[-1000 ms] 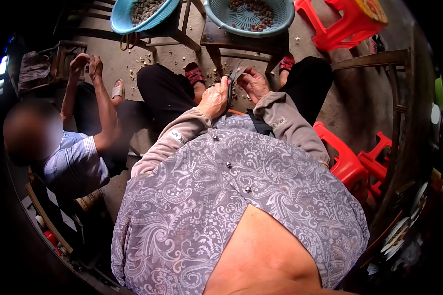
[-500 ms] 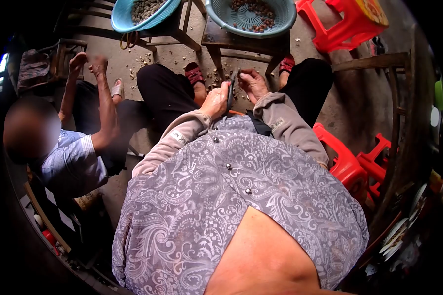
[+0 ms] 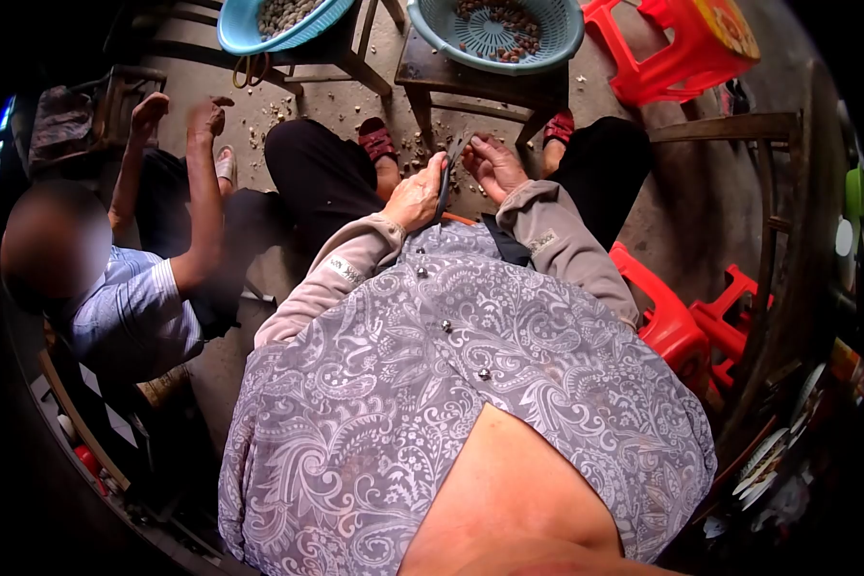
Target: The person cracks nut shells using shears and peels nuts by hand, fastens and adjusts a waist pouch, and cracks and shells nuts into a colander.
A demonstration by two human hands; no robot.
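My left hand [image 3: 416, 198] is closed around the dark handles of a pair of scissors [image 3: 444, 188], whose grey blades point away from me. Close beside the blade tips, my right hand [image 3: 495, 167] has its thumb and fingertips pinched together. What those fingertips hold is too small to make out. Both hands are between my knees, above a floor littered with pale shell bits [image 3: 415, 154]. Beyond them, a blue-green plastic basket [image 3: 432, 38] with brown nuts in it rests on a wooden stool [image 3: 415, 72].
Left of it, a blue basin [image 3: 235, 38] of greyish nuts stands on another stool, with yellow-handled scissors [image 3: 251, 70] hanging below. A person [image 3: 139, 307] sits at my left, both hands raised. Red plastic stools [image 3: 643, 58] and a wooden chair [image 3: 730, 123] are at my right.
The scissor blades now show farther apart near my right fingertips. My right hand has shifted slightly. The other person's hands have moved a little, and one has its fingers extended.
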